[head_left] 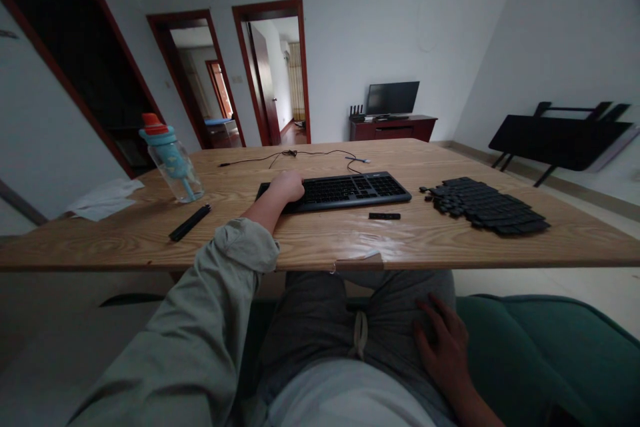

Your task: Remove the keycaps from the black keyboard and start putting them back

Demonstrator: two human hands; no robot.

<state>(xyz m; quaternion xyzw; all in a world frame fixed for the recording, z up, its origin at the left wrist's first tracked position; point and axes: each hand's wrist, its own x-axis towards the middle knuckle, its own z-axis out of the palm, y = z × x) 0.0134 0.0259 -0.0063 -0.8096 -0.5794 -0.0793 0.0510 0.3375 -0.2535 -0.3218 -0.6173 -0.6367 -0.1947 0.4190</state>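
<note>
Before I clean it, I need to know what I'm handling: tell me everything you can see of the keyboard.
The keyboard is long, flat and dark, with a grey-blue frame that looks like plastic and rows of black keys. A pale marking near its far edge is too small to read. It lies keys-up on the wood-grain table. A thin black cable appears to run from its far edge. The left hand covers part of its left end, hiding some keys.

Long black keyboard [355, 191] lies flat, face up, on the wooden table [310, 240], its left end partly hidden
</note>
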